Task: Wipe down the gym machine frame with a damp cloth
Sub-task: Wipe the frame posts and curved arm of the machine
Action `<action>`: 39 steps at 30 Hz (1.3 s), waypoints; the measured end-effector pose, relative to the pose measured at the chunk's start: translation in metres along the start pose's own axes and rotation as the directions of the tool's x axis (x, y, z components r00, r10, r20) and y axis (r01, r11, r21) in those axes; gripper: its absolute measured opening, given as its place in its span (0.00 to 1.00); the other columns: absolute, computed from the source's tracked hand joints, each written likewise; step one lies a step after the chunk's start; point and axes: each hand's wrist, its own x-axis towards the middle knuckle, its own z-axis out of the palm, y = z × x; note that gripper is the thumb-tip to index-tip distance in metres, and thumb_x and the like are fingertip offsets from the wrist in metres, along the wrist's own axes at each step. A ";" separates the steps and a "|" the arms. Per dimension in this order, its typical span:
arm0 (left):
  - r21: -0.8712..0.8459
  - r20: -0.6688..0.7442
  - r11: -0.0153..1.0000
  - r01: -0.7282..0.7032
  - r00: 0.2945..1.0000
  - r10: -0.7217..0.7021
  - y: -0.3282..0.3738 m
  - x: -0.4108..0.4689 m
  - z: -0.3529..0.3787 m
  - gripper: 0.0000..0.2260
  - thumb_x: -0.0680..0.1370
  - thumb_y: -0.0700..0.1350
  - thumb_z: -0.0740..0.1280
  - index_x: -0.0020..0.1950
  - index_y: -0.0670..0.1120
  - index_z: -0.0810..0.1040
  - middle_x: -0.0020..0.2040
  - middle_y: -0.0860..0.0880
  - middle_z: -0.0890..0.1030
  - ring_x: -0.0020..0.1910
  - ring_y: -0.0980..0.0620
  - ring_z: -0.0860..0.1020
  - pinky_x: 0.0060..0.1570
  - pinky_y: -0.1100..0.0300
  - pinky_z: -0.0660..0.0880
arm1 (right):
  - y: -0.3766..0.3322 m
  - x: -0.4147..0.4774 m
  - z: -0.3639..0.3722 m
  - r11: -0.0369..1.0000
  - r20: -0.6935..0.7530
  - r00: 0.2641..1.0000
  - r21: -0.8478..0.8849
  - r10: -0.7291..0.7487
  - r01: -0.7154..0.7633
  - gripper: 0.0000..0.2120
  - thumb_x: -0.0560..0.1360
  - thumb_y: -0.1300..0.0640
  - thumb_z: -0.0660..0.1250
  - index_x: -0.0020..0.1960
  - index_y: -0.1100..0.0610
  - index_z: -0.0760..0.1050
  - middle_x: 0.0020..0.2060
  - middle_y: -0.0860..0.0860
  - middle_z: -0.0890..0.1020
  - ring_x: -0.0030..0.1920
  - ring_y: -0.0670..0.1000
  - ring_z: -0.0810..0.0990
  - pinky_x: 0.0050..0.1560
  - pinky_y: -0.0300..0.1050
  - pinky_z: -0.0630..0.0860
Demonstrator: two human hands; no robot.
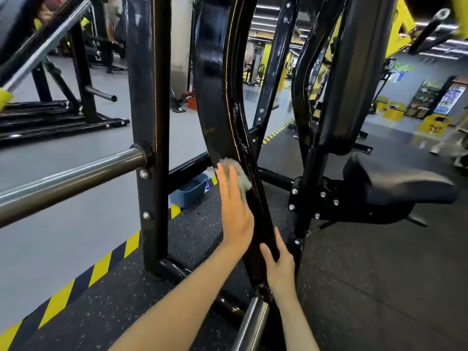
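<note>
A curved black frame beam (pixel 222 102) of the gym machine rises through the middle of the view, glossy and wet-looking. My left hand (pixel 234 211) lies flat against its left face, fingers pointing up, pressing a grey-green cloth (pixel 239 174) onto the beam. The cloth shows above and to the right of my fingertips. Lower down, my right hand (pixel 278 264) grips the same beam from the right, thumb on the near face and fingers wrapped behind it.
A black upright post (pixel 149 122) with a chrome bar (pixel 68 178) stands to the left. A black padded seat (pixel 395 183) juts out at right. A blue tub (pixel 188 192) sits on the floor behind the beam. Yellow-black floor tape (pixel 101 267) borders the rubber mat.
</note>
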 end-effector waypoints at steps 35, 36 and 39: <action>0.390 0.590 0.562 -0.729 0.667 0.456 -0.101 -0.086 -0.024 0.37 0.72 0.35 0.61 0.77 0.55 0.51 0.79 0.53 0.41 0.78 0.49 0.42 0.70 0.35 0.51 | 0.004 0.013 -0.035 0.945 0.297 0.952 0.286 0.068 -0.157 0.24 0.80 0.44 0.58 0.72 0.52 0.70 0.63 0.46 0.79 0.66 0.45 0.75 0.66 0.45 0.70; 0.348 0.737 0.307 -0.886 0.461 0.494 -0.113 -0.094 -0.033 0.39 0.70 0.37 0.63 0.77 0.54 0.50 0.79 0.51 0.42 0.77 0.48 0.44 0.71 0.37 0.49 | 0.005 0.014 -0.035 0.929 0.283 0.955 0.324 0.085 -0.178 0.27 0.79 0.41 0.55 0.71 0.54 0.70 0.63 0.47 0.79 0.66 0.46 0.75 0.66 0.45 0.70; 0.403 0.767 0.031 -0.915 0.356 0.534 -0.107 -0.063 -0.042 0.39 0.72 0.37 0.58 0.79 0.52 0.46 0.78 0.47 0.52 0.77 0.50 0.48 0.72 0.45 0.36 | 0.010 0.016 -0.031 0.903 0.177 0.971 0.371 0.159 -0.215 0.29 0.79 0.40 0.53 0.69 0.58 0.71 0.63 0.52 0.79 0.65 0.47 0.76 0.68 0.47 0.69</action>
